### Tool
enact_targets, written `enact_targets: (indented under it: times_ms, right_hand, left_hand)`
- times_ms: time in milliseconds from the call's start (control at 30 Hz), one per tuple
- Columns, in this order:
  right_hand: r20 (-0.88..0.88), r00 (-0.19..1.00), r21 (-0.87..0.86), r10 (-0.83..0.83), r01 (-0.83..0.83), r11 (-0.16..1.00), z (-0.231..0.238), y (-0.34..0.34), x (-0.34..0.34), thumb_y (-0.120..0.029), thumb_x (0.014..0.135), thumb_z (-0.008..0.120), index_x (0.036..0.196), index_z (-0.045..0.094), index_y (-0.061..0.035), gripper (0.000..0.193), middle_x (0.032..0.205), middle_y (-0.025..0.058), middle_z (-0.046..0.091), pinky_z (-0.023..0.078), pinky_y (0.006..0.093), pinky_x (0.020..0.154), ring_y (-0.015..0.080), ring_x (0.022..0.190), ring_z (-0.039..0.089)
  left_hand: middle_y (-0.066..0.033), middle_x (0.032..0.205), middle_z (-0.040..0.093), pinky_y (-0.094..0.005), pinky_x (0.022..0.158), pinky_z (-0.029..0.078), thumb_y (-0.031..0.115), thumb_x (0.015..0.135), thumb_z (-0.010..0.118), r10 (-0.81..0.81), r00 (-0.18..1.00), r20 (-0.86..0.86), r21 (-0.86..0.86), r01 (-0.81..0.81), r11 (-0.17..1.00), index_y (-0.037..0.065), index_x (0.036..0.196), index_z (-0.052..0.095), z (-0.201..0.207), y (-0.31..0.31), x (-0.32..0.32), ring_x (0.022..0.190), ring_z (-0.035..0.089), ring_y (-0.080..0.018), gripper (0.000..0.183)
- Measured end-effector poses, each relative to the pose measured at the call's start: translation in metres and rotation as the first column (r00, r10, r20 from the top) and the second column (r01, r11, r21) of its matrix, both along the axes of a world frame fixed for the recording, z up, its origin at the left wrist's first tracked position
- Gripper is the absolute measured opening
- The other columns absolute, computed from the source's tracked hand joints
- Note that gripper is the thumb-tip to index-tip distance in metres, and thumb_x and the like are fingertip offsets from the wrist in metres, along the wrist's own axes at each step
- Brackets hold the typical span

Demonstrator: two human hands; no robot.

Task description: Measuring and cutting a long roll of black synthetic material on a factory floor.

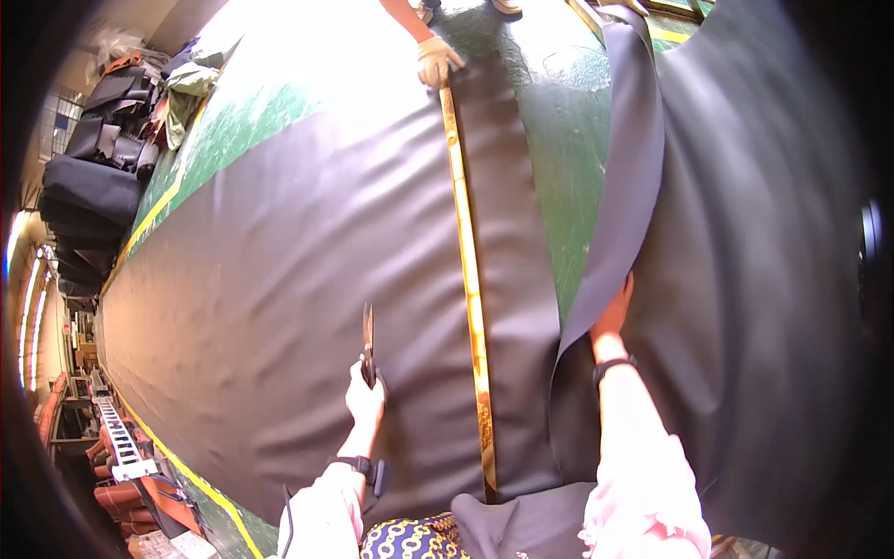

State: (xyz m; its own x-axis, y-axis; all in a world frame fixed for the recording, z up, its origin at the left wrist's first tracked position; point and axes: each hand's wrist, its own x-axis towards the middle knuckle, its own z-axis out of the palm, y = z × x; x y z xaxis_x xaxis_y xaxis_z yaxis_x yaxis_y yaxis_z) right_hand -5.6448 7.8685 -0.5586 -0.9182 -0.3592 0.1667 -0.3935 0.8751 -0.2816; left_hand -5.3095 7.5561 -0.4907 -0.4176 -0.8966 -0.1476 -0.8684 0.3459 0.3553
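Note:
Scissors (369, 340) with slim pointed blades, slightly apart and aimed away from me, are held in my closed left hand (364, 391) above a wide dark sheet (307, 270), which looks like smooth leather or vinyl. Right of it, my right hand (613, 312) grips the raised edge of a second dark sheet, whose grey underside (638, 158) is folded up; some of those fingers are hidden by the fold. Between my hands a long yellow-brown strip (468, 270), like a measuring stick, lies straight across the first sheet.
A co-worker's gloved hand (436, 61) presses the strip's far end. Another hand (626, 5) is at the far end of the fold. Green floor (568, 177) shows between the sheets. Dark folded material (88, 191) is piled at the left, with a white ladder-like rack (119, 433) nearer.

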Motion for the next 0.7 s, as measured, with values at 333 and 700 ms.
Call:
enact_targets:
  times_ms: [333, 700]
  right_hand:
    - [0.17, 0.981, 0.344, -0.092, 0.028, 0.939, 0.054, 0.225, 0.107, -0.033, 0.085, 0.055, 0.138, 0.033, -0.0113, 0.061, 0.146, 0.0113, 0.026, 0.016, 0.0424, 0.111, 0.0262, 0.136, 0.02]
    - [0.302, 0.927, 0.239, 0.225, -0.302, 0.923, 0.062, 0.34, 0.29, -0.039, 0.082, 0.056, 0.14, 0.03, -0.0148, 0.068, 0.148, 0.0099, 0.021, 0.01, 0.046, 0.112, 0.0282, 0.138, 0.014]
  left_hand:
    - [-0.0179, 0.096, 0.062, -0.0391, 0.083, 0.046, 0.016, 0.077, 0.056, -0.157, 0.988, -0.006, 0.205, 0.154, 0.967, 0.009, 0.111, 0.051, 0.029, 0.013, 0.078, 0.093, 0.061, -0.0329, 0.035]
    - [-0.0155, 0.093, 0.064, -0.0353, 0.082, 0.046, 0.022, 0.078, 0.061, -0.043, 0.999, 0.004, 0.162, 0.042, 0.986, 0.006, 0.107, 0.055, 0.095, 0.169, 0.24, 0.09, 0.062, -0.0278, 0.034]
